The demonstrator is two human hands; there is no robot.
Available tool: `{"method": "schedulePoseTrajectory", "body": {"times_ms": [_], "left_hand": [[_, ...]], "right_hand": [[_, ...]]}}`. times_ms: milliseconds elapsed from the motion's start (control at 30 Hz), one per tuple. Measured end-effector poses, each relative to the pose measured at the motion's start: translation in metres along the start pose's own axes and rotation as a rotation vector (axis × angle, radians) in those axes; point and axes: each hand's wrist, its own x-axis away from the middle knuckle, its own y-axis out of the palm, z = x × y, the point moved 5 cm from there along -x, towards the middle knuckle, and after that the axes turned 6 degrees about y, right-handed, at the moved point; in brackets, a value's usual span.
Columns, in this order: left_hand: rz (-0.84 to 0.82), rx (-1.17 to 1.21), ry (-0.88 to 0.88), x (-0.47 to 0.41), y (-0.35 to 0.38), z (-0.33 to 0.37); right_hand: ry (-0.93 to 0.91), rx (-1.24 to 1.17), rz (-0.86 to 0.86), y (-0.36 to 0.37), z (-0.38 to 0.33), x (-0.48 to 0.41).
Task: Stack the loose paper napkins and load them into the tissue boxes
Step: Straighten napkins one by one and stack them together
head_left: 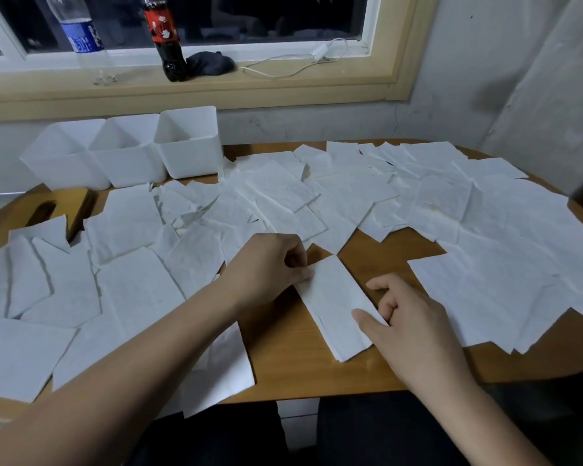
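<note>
Observed from beside the desk (300,364): one folded napkin (334,297) lies as a narrow strip on bare wood near the middle of the near edge, running aslant from far left to near right. The left hand (270,264) pinches its far end, fingers curled over the thumb. The right hand (408,317) has the thumb pressed on the strip's right edge towards the near end, fingers curled just beside it; whether they reach under the paper cannot be told. Loose napkins (132,290) cover most of the desk in overlapping sheets, flat but creased, from the left edge round to the right. Three white boxes (189,146) stand in a row at the far left corner, touching one another, open and apparently holding nothing. The step in hand appears to be squaring this strip as the base of a stack, so loading is judged barely begun. To do it well: keep both ends held down while the edges are aligned, since the paper is thin and will likely skew or crease under a dragging thumb; smooth outward from the middle, not along one edge; match the strip's width to a box mouth before adding sheets; build the stack on the bare wood, apart from the loose sheets, so that none is caught up with it.
</note>
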Motion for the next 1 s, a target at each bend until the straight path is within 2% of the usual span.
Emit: {"method": "schedulePoseTrajectory", "body": {"times_ms": [67,200,433,533,700,900,1000], "left_hand": [[0.036,-0.048,0.042,0.006,-0.008,0.001],[0.117,-0.022,0.055,0.037,-0.027,-0.004],[0.266,-0.022,-0.077,0.117,-0.054,-0.036],[0.297,-0.061,-0.113,0.146,-0.06,-0.049],[0.262,-0.094,-0.143,0.182,-0.061,-0.055],[0.195,-0.057,-0.135,0.206,-0.054,-0.056],[0.193,-0.028,-0.092,0.212,-0.054,-0.053]], "right_hand": [[-0.04,0.047,0.053,-0.003,-0.003,0.003],[-0.247,0.061,0.151,-0.006,-0.023,0.019],[-0.653,-0.02,-0.223,0.045,-0.087,0.06],[-0.779,-0.013,-0.306,0.068,-0.106,0.074],[-0.867,0.061,-0.37,0.088,-0.115,0.082],[-0.861,0.123,-0.369,0.08,-0.114,0.075],[-0.851,0.082,-0.349,0.074,-0.11,0.074]]}}
